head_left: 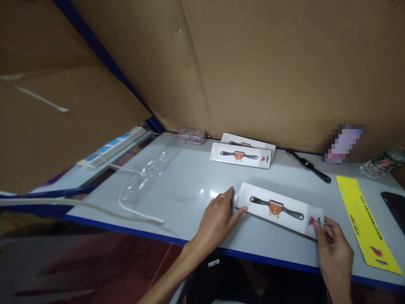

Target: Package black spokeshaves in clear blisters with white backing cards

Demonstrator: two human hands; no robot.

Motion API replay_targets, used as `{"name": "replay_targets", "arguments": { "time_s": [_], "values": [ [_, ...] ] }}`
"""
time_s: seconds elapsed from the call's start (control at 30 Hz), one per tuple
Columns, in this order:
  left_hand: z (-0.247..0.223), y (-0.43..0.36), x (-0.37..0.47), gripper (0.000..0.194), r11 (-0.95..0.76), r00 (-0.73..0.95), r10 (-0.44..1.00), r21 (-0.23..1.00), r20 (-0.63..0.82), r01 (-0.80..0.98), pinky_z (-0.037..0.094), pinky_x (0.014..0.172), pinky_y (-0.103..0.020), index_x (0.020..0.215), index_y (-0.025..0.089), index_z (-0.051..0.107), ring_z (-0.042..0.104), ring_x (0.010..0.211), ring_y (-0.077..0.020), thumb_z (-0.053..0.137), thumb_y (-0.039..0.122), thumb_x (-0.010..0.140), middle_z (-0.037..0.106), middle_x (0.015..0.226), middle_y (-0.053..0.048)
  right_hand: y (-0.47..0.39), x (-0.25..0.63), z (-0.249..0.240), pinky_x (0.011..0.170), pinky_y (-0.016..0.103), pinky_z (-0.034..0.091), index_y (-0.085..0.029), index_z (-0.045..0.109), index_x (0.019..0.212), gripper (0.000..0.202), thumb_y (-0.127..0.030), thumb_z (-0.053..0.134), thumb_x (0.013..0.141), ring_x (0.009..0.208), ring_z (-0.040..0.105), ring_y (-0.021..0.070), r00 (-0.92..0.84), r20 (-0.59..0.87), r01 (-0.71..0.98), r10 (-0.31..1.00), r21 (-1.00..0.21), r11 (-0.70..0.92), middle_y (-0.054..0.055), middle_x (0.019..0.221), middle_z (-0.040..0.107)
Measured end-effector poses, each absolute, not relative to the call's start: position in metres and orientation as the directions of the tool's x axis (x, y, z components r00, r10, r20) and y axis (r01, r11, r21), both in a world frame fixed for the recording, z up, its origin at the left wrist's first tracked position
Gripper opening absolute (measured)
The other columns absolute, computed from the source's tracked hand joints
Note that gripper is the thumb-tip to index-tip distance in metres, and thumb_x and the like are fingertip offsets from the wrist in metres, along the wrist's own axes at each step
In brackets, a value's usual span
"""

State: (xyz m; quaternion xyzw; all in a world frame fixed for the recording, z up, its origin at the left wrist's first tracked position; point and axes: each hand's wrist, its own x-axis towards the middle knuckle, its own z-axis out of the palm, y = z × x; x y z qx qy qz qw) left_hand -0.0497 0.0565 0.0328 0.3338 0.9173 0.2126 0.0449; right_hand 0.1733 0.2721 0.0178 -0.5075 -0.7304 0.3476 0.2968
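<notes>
A white spokeshave package (268, 215), printed with a dark-handled spokeshave and an orange patch, is held at a slant over the table's front part. My right hand (335, 249) grips its right end, thumb on the printed face and fingers curled behind. At the left end, my left hand (218, 213) has its thumb on the lower corner and its fingers along the short edge. Two similar packages (243, 162) lie overlapping near the back wall. A bare black spokeshave (308, 165) rests to their right. Beside my right hand lies a yellow spokeshave card (363, 223).
Clear plastic wrap (148, 169) and a white cable (139, 214) lie on the left. A power strip (114, 145) runs along the left edge. Small pinkish packs (191, 136) sit at the back; a plastic bottle (386, 162) and a dark phone-like object (395, 207) are far right.
</notes>
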Motion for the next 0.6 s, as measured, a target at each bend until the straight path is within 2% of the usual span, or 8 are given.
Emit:
{"name": "replay_targets", "arguments": {
  "time_s": [0.07,0.17,0.33,0.47,0.6],
  "values": [
    [0.038,0.065,-0.044,0.046,0.750,-0.800,0.598,0.391,-0.055,0.534,0.052,0.077,-0.040,0.128,0.017,0.056,0.071,0.089,-0.0303,0.051,0.054,0.102,0.073,0.097,-0.011,0.274,0.174,0.017,0.073,0.036,0.052,-0.015,0.072,0.119,0.077,-0.082,0.056,0.082,0.085,0.073,0.0316,-0.321,0.087,0.555,0.943,-0.789,0.262,0.015,0.094,0.079],
    [0.045,0.083,-0.039,0.037,0.814,-0.843,0.528,0.346,-0.106,0.466,0.048,0.072,-0.037,0.107,0.018,0.056,0.072,0.088,-0.0310,0.049,0.054,0.104,0.073,0.094,-0.010,0.277,0.176,0.015,0.072,0.037,0.051,-0.015,0.073,0.119,0.081,-0.084,0.052,0.082,0.083,0.073,0.0324,-0.330,0.078,0.594,0.941,-0.758,0.271,0.015,0.093,0.079],
    [0.043,0.095,-0.037,0.039,0.797,-0.844,0.535,0.359,-0.045,0.486,0.047,0.071,-0.036,0.119,0.017,0.052,0.073,0.090,-0.0310,0.049,0.053,0.104,0.074,0.097,-0.011,0.273,0.174,0.014,0.077,0.043,0.052,-0.010,0.071,0.130,0.096,-0.089,0.037,0.086,0.088,0.072,0.0374,-0.344,0.121,0.677,0.931,-0.655,0.335,0.021,0.100,0.078],
    [0.036,0.095,-0.034,0.035,0.801,-0.845,0.534,0.340,-0.034,0.492,0.048,0.072,-0.035,0.113,0.018,0.053,0.073,0.092,-0.0313,0.049,0.052,0.104,0.073,0.097,-0.011,0.262,0.163,0.015,0.083,0.044,0.051,-0.007,0.064,0.138,0.094,-0.082,0.028,0.095,0.101,0.070,0.0383,-0.384,0.228,0.704,0.895,-0.555,0.444,0.026,0.123,0.073],
    [0.034,0.093,-0.032,0.031,0.784,-0.830,0.558,0.329,-0.003,0.526,0.048,0.072,-0.036,0.108,0.019,0.050,0.072,0.093,-0.0324,0.049,0.050,0.104,0.070,0.096,-0.011,0.261,0.158,0.015,0.076,0.043,0.048,-0.008,0.063,0.138,0.090,-0.077,0.023,0.098,0.101,0.069,0.0380,-0.432,0.225,0.723,0.873,-0.493,0.485,0.023,0.127,0.071]
  ]
}}
